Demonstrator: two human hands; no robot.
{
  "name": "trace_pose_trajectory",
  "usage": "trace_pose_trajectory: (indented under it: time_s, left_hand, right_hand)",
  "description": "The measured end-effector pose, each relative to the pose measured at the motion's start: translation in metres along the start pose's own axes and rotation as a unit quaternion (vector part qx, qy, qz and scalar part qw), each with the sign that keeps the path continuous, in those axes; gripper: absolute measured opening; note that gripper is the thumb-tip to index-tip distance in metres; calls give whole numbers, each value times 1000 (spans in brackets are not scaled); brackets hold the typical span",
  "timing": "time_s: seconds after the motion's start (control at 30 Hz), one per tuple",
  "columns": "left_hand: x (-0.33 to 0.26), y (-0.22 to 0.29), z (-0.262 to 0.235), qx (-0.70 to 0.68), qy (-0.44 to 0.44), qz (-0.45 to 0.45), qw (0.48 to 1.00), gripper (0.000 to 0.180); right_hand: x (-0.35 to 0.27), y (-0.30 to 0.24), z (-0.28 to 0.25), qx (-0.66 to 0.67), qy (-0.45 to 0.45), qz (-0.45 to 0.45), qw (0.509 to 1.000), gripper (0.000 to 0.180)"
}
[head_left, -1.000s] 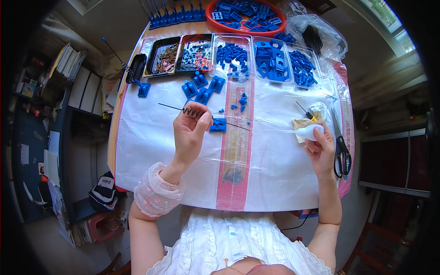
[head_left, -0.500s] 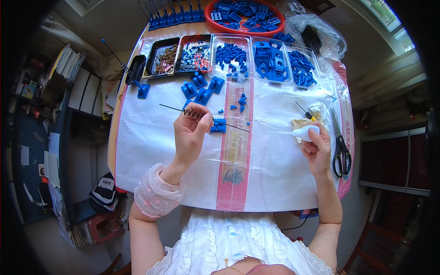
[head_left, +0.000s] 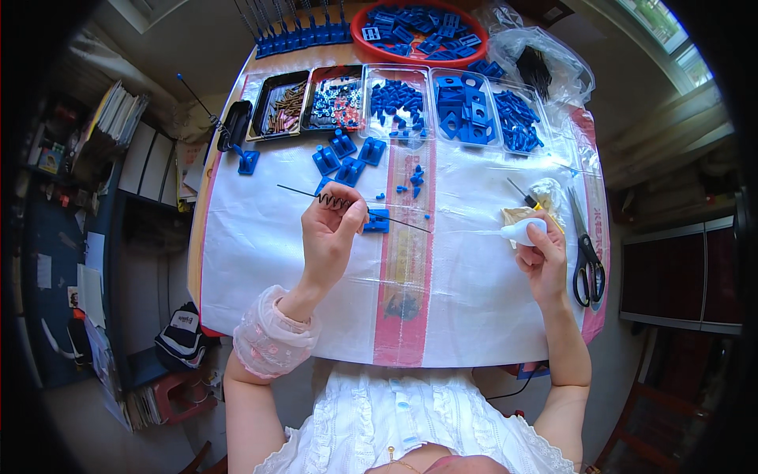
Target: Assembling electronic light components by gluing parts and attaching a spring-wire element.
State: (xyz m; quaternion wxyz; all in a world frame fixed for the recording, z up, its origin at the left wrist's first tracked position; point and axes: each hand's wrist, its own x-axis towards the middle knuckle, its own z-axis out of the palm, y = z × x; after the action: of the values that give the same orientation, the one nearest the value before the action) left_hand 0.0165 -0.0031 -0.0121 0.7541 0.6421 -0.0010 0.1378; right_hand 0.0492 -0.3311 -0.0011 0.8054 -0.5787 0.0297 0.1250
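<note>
As white plastic bottle (head_left: 521, 231) comes nearer, coiled black wire (head_left: 332, 202) is held

Over white plastic sheet (head_left: 466, 300), left hand's (head_left: 328, 237) fingers pinch the wire; right hand's (head_left: 545, 259) fingers clasp the bottle, so its nozzle (head_left: 488, 232) now nearly meets wire's end.

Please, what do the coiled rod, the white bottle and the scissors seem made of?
The coiled rod looks like dark metal wire: thin, holding its coils. The white bottle is likely plastic: smooth, milky surface. The scissors have grey, metallic blades, probably steel; the black handles seem plastic.
</note>
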Motion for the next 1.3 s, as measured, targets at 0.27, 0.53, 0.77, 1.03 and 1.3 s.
trace_pose_trajectory:
  time_s: [0.27, 0.53, 0.77, 1.03, 1.3]
  left_hand:
    - [0, 1, 0, -3, 1, -3, 1000, 6]
    - [0, 2, 0, 3, 2, -1, 1000, 6]
    - [0, 2, 0, 6, -1, -3, 1000, 6]
    - [1, 0, -1, 10, 1, -4, 1000, 6]
    - [1, 1, 0, 3, 1, -2, 1000, 5]
  right_hand:
    - [-1, -3, 4, 8, -3, 2, 1000, 9]
    - [-2, -4, 4, 2, 0, -3, 1000, 9]
    - [-7, -8, 6, -30, -2, -44, 999, 8]
    - [-7, -9, 7, -33, -1, -54, 998, 9]
    - [-19, -15, 15, -99, 16, -115, 988, 12]
